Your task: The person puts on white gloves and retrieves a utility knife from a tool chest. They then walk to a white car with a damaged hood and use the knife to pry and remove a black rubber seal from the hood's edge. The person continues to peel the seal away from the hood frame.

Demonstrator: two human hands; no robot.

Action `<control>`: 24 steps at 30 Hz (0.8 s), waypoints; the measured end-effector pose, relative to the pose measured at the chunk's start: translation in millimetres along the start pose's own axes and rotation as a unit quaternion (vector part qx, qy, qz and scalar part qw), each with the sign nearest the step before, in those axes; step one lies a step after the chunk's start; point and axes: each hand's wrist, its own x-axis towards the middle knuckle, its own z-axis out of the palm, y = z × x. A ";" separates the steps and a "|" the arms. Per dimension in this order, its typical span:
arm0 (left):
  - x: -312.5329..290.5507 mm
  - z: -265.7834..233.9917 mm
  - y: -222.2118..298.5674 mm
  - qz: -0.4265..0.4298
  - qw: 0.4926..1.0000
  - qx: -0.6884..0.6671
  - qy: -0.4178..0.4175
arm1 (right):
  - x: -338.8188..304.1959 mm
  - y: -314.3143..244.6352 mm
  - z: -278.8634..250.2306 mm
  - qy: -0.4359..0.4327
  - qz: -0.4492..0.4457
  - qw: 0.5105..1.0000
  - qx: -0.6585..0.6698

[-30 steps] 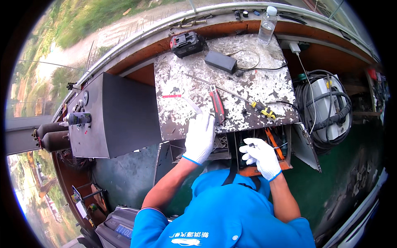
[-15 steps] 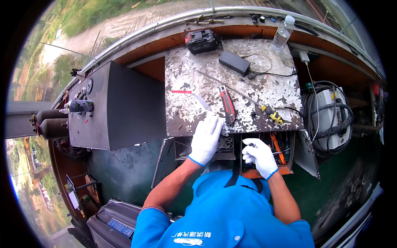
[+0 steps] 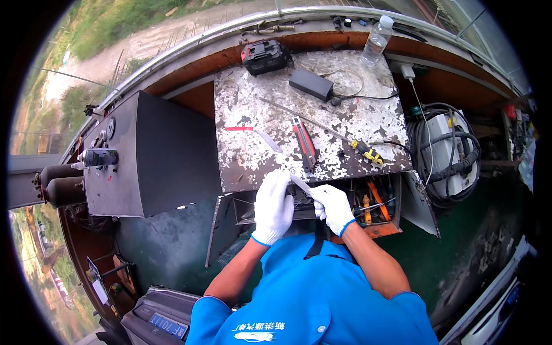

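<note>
Over the near edge of the workbench (image 3: 230, 172) a thin silver knife blade (image 3: 301, 186) spans my two white-gloved hands. My right hand (image 3: 333, 208) pinches its near end. At the blade's far end, my left hand (image 3: 272, 207) has its fingers pressed together against it; the thumb's grip is partly hidden. Just beyond the hands lies a red-and-black utility knife (image 3: 305, 145). A second pale blade (image 3: 267, 141) and a red strip (image 3: 238, 129) lie left of it. To its right is a long screwdriver (image 3: 367, 152) with a yellow-and-black handle.
Below the bench top, an open drawer (image 3: 382, 231) holds several tools, between open doors (image 3: 420, 202). A battery pack (image 3: 264, 56), black power adapter (image 3: 310, 84) and bottle (image 3: 376, 41) stand farther back. A dark cabinet (image 3: 178, 155) is left; coiled cable (image 3: 454, 149) hangs right.
My right hand has moved left and up to meet my left hand. The blade now shows between them. My left hand has drawn back slightly from the bench top, and the view has shifted.
</note>
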 end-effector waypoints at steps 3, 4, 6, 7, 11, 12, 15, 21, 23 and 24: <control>-1.9 -23.3 13.5 -0.393 0.827 -0.402 -0.012 | -21.0 -10.6 -1.7 -0.035 -0.050 0.998 -0.011; -0.4 -21.0 5.3 -0.447 0.710 -0.543 -0.035 | -28.0 -13.6 -0.9 -0.038 -0.049 0.998 -0.031; 5.2 -18.8 5.4 -0.443 0.671 -0.589 -0.082 | -39.4 -21.1 5.4 -0.050 -0.050 0.995 -0.069; 6.9 -18.5 5.5 -0.449 0.678 -0.578 -0.070 | -42.7 -23.6 4.8 -0.071 -0.035 0.993 -0.088; 20.2 -18.2 13.4 -0.456 0.681 -0.573 -0.014 | -59.9 -35.8 1.8 -0.125 -0.042 0.984 -0.123; 22.6 -21.6 12.8 -0.452 0.672 -0.586 -0.004 | -62.7 -36.1 -2.2 -0.138 -0.042 0.985 -0.093; 30.3 -27.1 16.2 -0.448 0.668 -0.595 0.006 | -70.0 -37.9 -16.9 -0.184 -0.032 0.981 -0.051; 41.2 -40.0 45.5 -0.438 0.703 -0.554 -0.082 | -83.3 -47.6 -20.4 -0.199 -0.011 0.980 -0.026; 43.8 -42.5 51.9 -0.441 0.711 -0.537 -0.110 | -86.1 -50.4 -19.6 -0.204 -0.007 0.979 -0.024; 43.1 -42.6 51.7 -0.435 0.714 -0.537 -0.115 | -87.7 -52.5 -18.8 -0.207 -0.004 0.978 -0.026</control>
